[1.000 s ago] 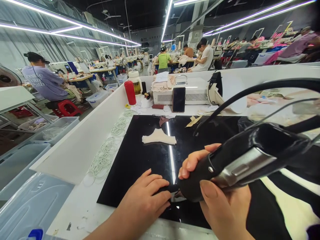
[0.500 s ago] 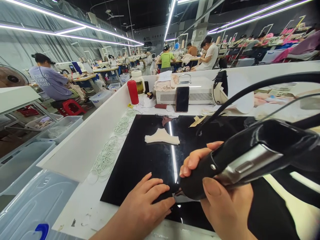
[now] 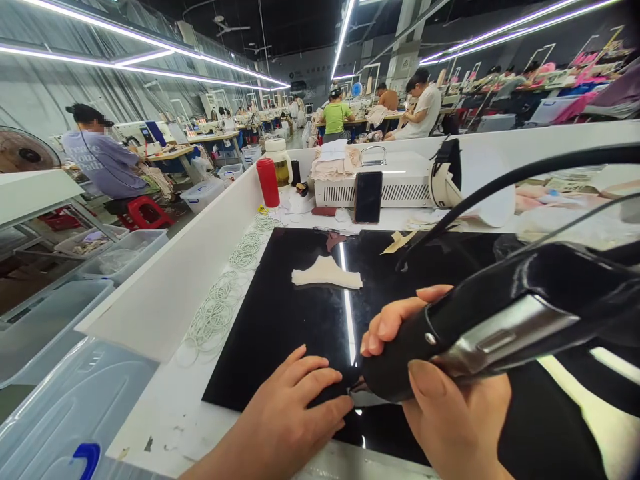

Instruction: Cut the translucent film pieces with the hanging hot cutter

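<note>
My right hand [image 3: 450,413] grips a black handheld power tool [image 3: 500,320] with a silver metal lever along its side. A thick black cable arcs off the tool's right end. Its narrow tip points down and left, close to my left fingertips. My left hand [image 3: 300,407] lies with fingers stretched out over the glossy black board [image 3: 280,320]. Something dark shows under these fingers, too dark to make out against the board. Farther up the board rests a cream fabric piece [image 3: 327,273], apart from both hands.
Pale green elastic loops [image 3: 215,313] lie along the left edge. Behind the board stand a red tumbler [image 3: 269,182], a phone [image 3: 368,197] and a white vented box [image 3: 400,187]. Plastic bins [image 3: 55,320] sit on the left. Co-workers sit at sewing tables beyond the low white wall.
The whole view has shifted slightly to the right. Both hands and the tool keep the same position over the board.
</note>
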Demonstrator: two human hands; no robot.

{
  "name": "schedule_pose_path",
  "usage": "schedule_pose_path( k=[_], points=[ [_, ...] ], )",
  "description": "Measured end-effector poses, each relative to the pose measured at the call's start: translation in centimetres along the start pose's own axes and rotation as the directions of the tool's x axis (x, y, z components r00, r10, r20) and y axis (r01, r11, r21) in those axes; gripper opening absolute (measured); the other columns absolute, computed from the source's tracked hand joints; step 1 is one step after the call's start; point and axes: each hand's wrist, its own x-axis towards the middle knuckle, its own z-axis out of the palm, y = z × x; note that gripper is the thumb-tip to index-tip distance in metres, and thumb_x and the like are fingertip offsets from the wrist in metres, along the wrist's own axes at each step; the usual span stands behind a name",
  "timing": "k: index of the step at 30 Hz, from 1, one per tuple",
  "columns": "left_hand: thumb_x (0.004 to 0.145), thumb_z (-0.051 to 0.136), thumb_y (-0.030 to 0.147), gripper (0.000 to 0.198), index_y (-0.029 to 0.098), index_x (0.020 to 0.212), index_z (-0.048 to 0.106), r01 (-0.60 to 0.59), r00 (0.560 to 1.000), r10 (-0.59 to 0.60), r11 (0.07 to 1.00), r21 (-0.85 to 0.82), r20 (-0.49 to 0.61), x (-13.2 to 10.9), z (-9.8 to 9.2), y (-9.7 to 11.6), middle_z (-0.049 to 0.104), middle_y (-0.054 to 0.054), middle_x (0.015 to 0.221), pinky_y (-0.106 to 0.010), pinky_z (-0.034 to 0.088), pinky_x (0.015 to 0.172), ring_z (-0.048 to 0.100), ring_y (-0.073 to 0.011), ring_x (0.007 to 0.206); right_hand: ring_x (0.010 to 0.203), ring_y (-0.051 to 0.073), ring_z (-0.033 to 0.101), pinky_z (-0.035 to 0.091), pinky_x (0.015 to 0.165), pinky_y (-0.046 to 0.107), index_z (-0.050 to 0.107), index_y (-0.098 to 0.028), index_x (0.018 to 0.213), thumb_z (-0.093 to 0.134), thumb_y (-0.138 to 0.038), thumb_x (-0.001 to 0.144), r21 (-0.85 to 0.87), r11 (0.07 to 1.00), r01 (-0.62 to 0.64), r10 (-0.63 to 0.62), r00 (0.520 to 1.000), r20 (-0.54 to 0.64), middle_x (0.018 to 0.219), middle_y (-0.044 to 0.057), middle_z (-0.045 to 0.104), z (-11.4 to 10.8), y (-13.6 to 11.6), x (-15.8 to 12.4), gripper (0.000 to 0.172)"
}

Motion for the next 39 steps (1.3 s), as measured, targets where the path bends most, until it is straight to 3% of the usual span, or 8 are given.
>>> schedule_pose_path(
  k=[7,14,18,24,29,36,39],
  points=[
    [0.107,0.054,0.029,0.02,0.026,0.115,0.072,0.021,1.0,-0.02,0.999,-0.045,0.003,-0.2,0.2,0.0,0.075,-0.002,0.116,-0.048,0.055,0.109,0.07,-0.0201,0.113,0.069,0.017,0.064,0.059,0.063,0.033,0.054,-0.03,0.122,0.07,-0.029,0.097,-0.02,1.0,-0.016,0.016,1.0,-0.002,0.086,-0.002,0.065,-0.2,0.1,-0.1,0.03],
    [0.106,0.056,0.028,0.016,0.019,0.113,0.067,0.085,0.996,-0.083,0.982,-0.167,0.02,0.0,0.1,-0.3,0.076,-0.002,0.114,-0.04,0.045,0.119,0.067,-0.0171,0.118,0.069,0.017,0.063,0.057,0.065,0.034,0.056,-0.031,0.118,0.073,-0.031,0.095,-0.005,1.0,-0.028,0.028,0.999,-0.016,0.084,-0.002,0.064,-0.4,-0.2,-0.1,0.029],
    [0.106,0.057,0.028,0.016,0.019,0.115,0.066,0.102,0.995,-0.098,0.978,-0.18,0.031,0.1,0.3,-0.3,0.075,-0.001,0.115,-0.041,0.045,0.119,0.067,-0.0181,0.117,0.068,0.017,0.063,0.058,0.064,0.033,0.056,-0.031,0.117,0.075,-0.039,0.094,0.004,0.998,-0.056,0.057,0.998,-0.01,0.083,-0.002,0.064,-0.3,-0.5,-0.1,0.032],
    [0.105,0.058,0.027,0.018,0.019,0.119,0.065,0.119,0.991,-0.106,0.975,-0.186,0.08,0.2,0.4,-0.3,0.074,-0.002,0.116,-0.044,0.046,0.119,0.065,-0.0195,0.119,0.068,0.016,0.064,0.058,0.066,0.033,0.055,-0.03,0.118,0.071,-0.029,0.096,-0.006,0.999,-0.035,0.035,0.999,-0.019,0.082,-0.002,0.065,-0.2,-0.2,-0.2,0.027],
    [0.104,0.059,0.027,0.025,0.021,0.127,0.065,0.106,0.988,-0.085,0.981,-0.163,0.126,0.1,0.3,-0.6,0.072,-0.004,0.119,-0.046,0.05,0.114,0.064,-0.0218,0.118,0.069,0.017,0.064,0.059,0.065,0.034,0.056,-0.03,0.12,0.073,-0.033,0.094,0.019,0.999,-0.042,0.042,0.999,-0.008,0.085,-0.001,0.065,-0.5,0.2,-0.2,0.031],
    [0.104,0.06,0.029,0.018,0.022,0.116,0.071,0.058,0.992,-0.041,0.987,-0.15,0.119,0.2,-0.4,-1.0,0.071,-0.006,0.115,-0.041,0.053,0.11,0.065,-0.0206,0.114,0.069,0.02,0.065,0.059,0.06,0.035,0.056,-0.03,0.119,0.078,-0.036,0.09,-0.076,0.997,-0.022,0.018,0.999,-0.045,0.086,0.001,0.066,-1.1,-0.8,0.4,0.037],
    [0.103,0.06,0.027,0.015,0.023,0.11,0.073,0.022,0.99,0.003,0.984,-0.177,0.138,0.7,-0.4,-1.5,0.07,-0.005,0.113,-0.045,0.047,0.116,0.067,-0.0182,0.109,0.072,0.021,0.069,0.061,0.058,0.033,0.06,-0.029,0.115,0.081,-0.035,0.088,-0.207,0.978,0.019,-0.032,0.998,-0.059,0.093,0.003,0.068,-1.7,-1.8,1.1,0.035]
  ],
)
